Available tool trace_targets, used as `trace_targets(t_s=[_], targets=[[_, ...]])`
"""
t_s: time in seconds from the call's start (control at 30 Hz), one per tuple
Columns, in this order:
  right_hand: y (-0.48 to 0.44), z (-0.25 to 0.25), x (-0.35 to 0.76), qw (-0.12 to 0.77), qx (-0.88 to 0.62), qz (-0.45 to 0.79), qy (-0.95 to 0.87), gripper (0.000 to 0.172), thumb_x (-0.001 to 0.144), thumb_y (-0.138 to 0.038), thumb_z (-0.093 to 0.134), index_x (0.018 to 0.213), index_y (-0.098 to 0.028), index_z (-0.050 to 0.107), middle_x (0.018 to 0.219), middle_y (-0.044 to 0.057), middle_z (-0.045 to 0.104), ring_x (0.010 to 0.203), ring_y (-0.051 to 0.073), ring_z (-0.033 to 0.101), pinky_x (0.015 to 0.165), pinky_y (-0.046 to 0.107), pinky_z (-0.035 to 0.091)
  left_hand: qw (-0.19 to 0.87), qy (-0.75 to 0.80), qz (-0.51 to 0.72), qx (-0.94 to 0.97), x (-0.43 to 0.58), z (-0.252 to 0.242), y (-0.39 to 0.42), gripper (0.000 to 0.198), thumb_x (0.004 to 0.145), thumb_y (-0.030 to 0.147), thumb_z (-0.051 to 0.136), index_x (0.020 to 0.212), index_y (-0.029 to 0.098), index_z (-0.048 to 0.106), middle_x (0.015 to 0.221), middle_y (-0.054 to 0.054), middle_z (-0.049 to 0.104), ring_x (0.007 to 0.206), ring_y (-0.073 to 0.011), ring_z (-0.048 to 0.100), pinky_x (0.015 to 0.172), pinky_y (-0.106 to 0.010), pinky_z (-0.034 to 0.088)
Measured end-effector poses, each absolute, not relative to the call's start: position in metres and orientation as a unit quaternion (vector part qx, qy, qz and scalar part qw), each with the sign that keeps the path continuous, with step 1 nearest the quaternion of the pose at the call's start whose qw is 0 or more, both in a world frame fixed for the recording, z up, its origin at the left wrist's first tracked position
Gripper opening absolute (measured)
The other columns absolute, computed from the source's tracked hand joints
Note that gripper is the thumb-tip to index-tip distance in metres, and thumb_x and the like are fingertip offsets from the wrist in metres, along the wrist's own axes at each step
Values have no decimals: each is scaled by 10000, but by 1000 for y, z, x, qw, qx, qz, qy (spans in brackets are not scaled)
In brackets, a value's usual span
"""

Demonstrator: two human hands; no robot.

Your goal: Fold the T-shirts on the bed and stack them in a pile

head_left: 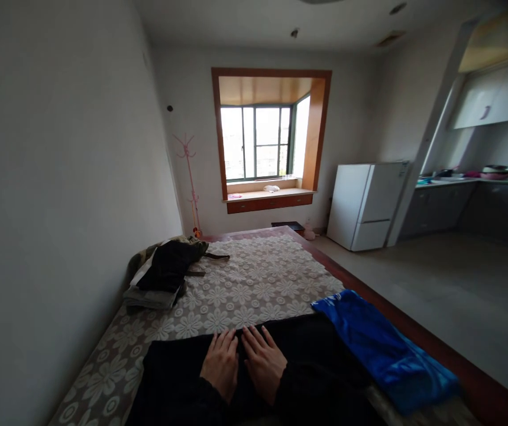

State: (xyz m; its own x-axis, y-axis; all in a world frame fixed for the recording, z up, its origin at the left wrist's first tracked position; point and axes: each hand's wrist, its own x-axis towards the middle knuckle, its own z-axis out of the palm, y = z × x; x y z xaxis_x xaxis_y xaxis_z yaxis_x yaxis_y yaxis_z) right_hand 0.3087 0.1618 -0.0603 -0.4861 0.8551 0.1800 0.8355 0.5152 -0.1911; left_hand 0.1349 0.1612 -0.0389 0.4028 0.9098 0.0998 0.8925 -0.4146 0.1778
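Note:
My left hand (220,364) and my right hand (263,362) lie flat side by side on a black garment (169,378) spread across the near end of the bed. Fingers of both hands are stretched out and point toward the far end. Neither hand holds anything. The bed (254,284) carries a cover with a white flower pattern. A bright blue cloth (382,346) lies just right of the black garment, near the bed's right edge.
A pile of folded dark and grey clothes (167,272) sits at the bed's far left by the wall. Beyond stand a pink coat stand (190,183), a bay window (267,142), a white fridge (366,204) and a kitchen counter (471,189). Grey floor (449,290) lies to the right.

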Motion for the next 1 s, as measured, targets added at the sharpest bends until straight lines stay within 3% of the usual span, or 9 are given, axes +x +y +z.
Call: trace_targets(t_s=[0.33, 0.47, 0.63, 1.0], targets=[[172, -86, 313, 160, -461, 48, -871, 710, 881, -182, 455, 1573, -238, 305, 1620, 13, 260, 1494, 239, 253, 1235, 432, 220, 58, 513, 50, 855, 126, -66, 167, 659, 922, 251, 394, 1566, 184, 273, 1621, -58, 221, 1516, -296, 199, 1235, -500, 210], [168, -78, 315, 173, -454, 57, -872, 706, 914, -222, 444, 1590, -252, 243, 1625, 16, 237, 1495, 257, 248, 1237, 458, 208, 42, 518, 53, 853, 127, -66, 166, 652, 936, 307, 396, 1567, 222, 259, 1615, -24, 252, 1515, -279, 213, 1239, -469, 200], [165, -76, 313, 188, -462, 56, -865, 670, 956, -277, 432, 1592, -258, 220, 1624, 24, 227, 1496, 288, 236, 1238, 516, 172, 37, 540, 60, 839, 132, -61, 164, 631, 952, 359, 373, 1561, 232, 264, 1614, -28, 262, 1517, -289, 204, 1237, -509, 172], [162, -76, 312, 195, -466, 25, -862, 637, 989, -263, 396, 1595, -251, 201, 1624, 9, 232, 1501, 262, 224, 1243, 492, 186, 57, 547, 41, 834, 133, -46, 160, 610, 969, 366, 331, 1563, 256, 248, 1617, -13, 253, 1521, -284, 180, 1228, -552, 193]])
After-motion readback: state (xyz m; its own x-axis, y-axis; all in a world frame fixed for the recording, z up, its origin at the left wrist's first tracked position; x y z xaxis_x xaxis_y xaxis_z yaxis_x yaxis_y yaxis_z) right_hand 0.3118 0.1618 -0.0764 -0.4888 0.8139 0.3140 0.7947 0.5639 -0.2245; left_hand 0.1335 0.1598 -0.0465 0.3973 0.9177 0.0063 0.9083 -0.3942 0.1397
